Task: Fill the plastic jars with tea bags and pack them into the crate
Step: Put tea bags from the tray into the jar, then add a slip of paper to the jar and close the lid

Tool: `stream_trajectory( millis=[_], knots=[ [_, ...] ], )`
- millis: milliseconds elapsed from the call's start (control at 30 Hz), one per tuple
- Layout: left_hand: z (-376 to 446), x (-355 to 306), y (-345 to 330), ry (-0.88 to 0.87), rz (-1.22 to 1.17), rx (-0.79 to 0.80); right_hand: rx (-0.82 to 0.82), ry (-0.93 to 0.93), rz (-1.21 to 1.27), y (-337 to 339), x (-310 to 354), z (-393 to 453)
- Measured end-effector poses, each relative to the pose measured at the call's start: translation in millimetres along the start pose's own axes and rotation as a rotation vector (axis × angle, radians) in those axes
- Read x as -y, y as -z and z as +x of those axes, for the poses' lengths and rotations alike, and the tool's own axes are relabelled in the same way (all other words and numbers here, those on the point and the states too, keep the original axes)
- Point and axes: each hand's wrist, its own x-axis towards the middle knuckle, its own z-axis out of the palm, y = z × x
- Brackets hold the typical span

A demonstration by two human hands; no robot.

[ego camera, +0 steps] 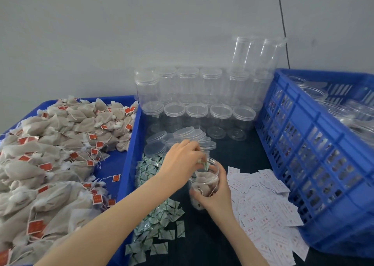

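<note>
Head view: open jar (204, 181), partly full of tea bags, on the table, gripped by right hand (217, 193); left hand (182, 160) pinches a small packet at its mouth. Crate (315, 144) holds some jars; many empty jars (194, 95) left.

A tray (129, 154) of tea bags (50, 154) is being kept at the left, a crate (315, 164) at the right. Between them, a jar (204, 182) is being held before lids (182, 138), with empty jars (198, 95) stacked behind.
</note>
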Motion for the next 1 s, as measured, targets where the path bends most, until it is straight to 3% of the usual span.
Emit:
stream_trajectory(
  millis=[100, 267, 400, 500, 567, 633, 700, 800, 900, 1000],
  knots=[
    [3.0, -0.4, -1.3, 0.011, 0.041, 0.173, -0.008, -0.002, 0.001, -1.0, -2.5, -2.4],
    [1.8, 0.2, -5.0, 0.012, 0.020, 0.195, -0.012, 0.002, -0.022, -0.9, -8.7, -6.4],
    [0.9, -0.5, -10.9, -0.009, 0.019, 0.135, -0.012, 0.005, -0.040, 2.8, -10.7, -6.5],
    [-2.7, -1.2, -10.7, 0.025, -0.118, 0.000, -0.012, -0.011, -0.044, 7.8, -6.2, -4.8],
    [-3.8, -3.4, -11.8, 0.102, -0.234, -0.132, -0.025, -0.018, -0.045, 13.2, -2.1, -5.0],
    [-0.1, -1.1, -13.9, 0.283, -0.427, -0.139, -0.049, -0.018, -0.040, 20.4, 2.1, -6.2],
    [8.6, 4.6, -15.1, 0.443, -0.619, 0.039, -0.076, -0.014, -0.031, 29.9, 6.6, -7.3],
    [29.3, 5.8, -15.6, 0.266, -0.430, 0.414, -0.115, 0.000, -0.018, 46.2, 14.7, -8.4],
    [51.2, -14.2, -21.1, 0.104, -0.292, 0.558, -0.154, 0.036, -0.035, 59.8, 22.3, -7.5],
    [63.1, -40.1, -32.5, 0.107, -0.554, 0.652, -0.205, 0.040, -0.055, 71.3, 29.3, -5.4]
  ],
)
